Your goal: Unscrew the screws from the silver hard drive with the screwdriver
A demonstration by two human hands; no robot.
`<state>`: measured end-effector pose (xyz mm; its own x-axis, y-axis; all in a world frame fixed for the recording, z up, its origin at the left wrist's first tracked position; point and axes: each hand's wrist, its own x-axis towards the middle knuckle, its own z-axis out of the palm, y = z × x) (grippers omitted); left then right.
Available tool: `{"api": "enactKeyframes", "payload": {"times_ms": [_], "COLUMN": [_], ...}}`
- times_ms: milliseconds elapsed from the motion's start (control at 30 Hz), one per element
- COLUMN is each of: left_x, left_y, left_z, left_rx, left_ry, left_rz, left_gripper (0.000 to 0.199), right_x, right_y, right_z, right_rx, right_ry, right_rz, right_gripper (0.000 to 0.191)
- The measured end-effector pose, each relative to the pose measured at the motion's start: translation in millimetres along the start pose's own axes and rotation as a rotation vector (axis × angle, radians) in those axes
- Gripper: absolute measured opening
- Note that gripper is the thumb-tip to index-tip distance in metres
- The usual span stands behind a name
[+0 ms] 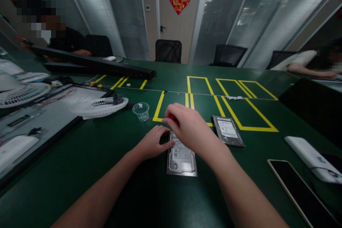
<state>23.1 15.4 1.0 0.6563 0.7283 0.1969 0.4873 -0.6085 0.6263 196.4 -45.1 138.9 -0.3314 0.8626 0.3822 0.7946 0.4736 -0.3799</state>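
A silver hard drive (182, 158) lies label up on the green table in front of me. My left hand (156, 143) rests at its left edge, thumb on the label side and fingers at the far left corner, gripping it. Above the drive's far end is my right hand (183, 123), closed around a small red-handled tool (172, 117); most of the tool is hidden by the fingers. A second hard drive (228, 130) lies to the right. Left of my hands stands a clear plastic cup (141, 111) with small bits inside.
Yellow tape outlines (259, 128) mark the table beyond the drives. A phone (299, 192) and a white power bank (311, 156) lie at the right. White fan covers (98, 108) and a panel (53, 128) occupy the left. People sit at both far sides.
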Motion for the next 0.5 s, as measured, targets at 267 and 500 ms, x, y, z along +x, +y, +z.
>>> {"api": "enactKeyframes", "payload": {"times_ms": [267,500], "left_x": [0.3,-0.1], "left_y": [-0.6,-1.2], "left_z": [0.3,1.2], "left_rx": [0.002,0.018], "left_ry": [-0.001,-0.002], "left_rz": [0.007,0.017], "left_gripper": [0.044,0.048], "right_x": [-0.1,-0.5], "right_y": [-0.7,-1.1], "right_z": [0.5,1.8], "right_rx": [-0.02,-0.015], "right_ry": [0.018,0.031], "right_rz": [0.042,0.034], "right_gripper": [0.011,0.011]}}
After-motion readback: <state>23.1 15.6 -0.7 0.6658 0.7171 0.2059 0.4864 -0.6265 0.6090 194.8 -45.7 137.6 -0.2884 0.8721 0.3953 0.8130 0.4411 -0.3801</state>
